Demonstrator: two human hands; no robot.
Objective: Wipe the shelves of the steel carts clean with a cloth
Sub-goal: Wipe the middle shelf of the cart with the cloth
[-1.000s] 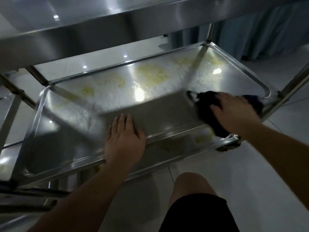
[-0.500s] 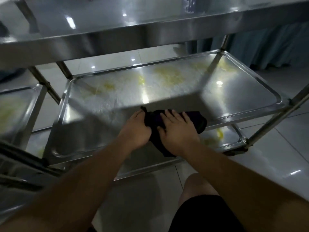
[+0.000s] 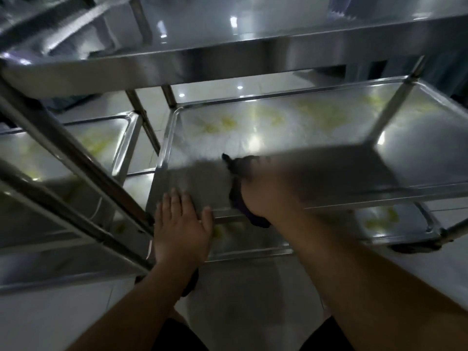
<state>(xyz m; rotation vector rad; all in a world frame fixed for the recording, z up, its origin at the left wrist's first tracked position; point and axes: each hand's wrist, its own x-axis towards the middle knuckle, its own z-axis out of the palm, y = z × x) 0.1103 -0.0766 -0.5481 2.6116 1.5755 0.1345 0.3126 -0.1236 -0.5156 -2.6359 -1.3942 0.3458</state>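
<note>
The steel cart's middle shelf (image 3: pixel 417 138) fills the centre, with yellow smears (image 3: pixel 222 122) along its far half. My right hand (image 3: pixel 263 188) presses a dark cloth (image 3: pixel 238 198) flat on the shelf near its front edge; the hand is motion-blurred. My left hand (image 3: pixel 179 224) rests palm down with fingers spread on the shelf's front left corner, holding nothing. Under it lies the bottom shelf (image 3: pixel 395 229), also with yellow stains.
The cart's top shelf (image 3: pixel 228 64) overhangs the work area. A second steel cart (image 3: pixel 76 148) with stained shelves and slanted posts stands close on the left. My knees (image 3: pixel 253 333) are at the bottom over a pale tiled floor (image 3: pixel 450 274).
My left hand has let go of the cloth and moved to the shelf's front left corner. The right hand keeps the cloth. The view has swung left, showing more of the second cart.
</note>
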